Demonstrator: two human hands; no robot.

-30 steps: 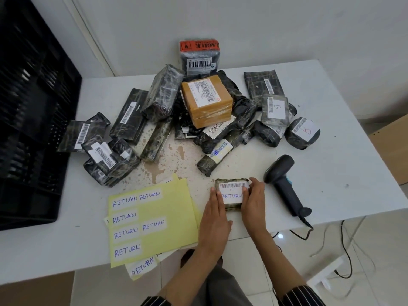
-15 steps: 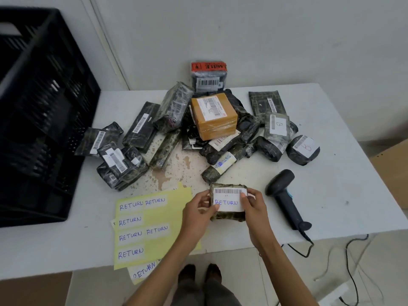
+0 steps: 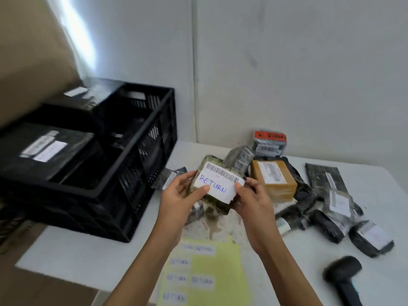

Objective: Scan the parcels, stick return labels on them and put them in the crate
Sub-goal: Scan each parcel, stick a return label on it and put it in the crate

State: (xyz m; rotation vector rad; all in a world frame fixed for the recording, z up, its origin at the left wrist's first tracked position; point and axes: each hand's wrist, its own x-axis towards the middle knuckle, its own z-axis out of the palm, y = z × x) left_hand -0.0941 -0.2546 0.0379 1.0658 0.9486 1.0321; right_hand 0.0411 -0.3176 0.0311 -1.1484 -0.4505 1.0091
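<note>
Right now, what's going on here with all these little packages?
A person is sorting return parcels at a white table. The left hand and right hand hold a small camouflage-wrapped parcel above the table, thumbs on its handwritten RETURN label, beside the black crate, which already holds labelled black parcels. A pile of other parcels, a brown box among them, lies on the table. A yellow sheet of RETURN stickers and a black handheld scanner lie nearer the person.
</note>
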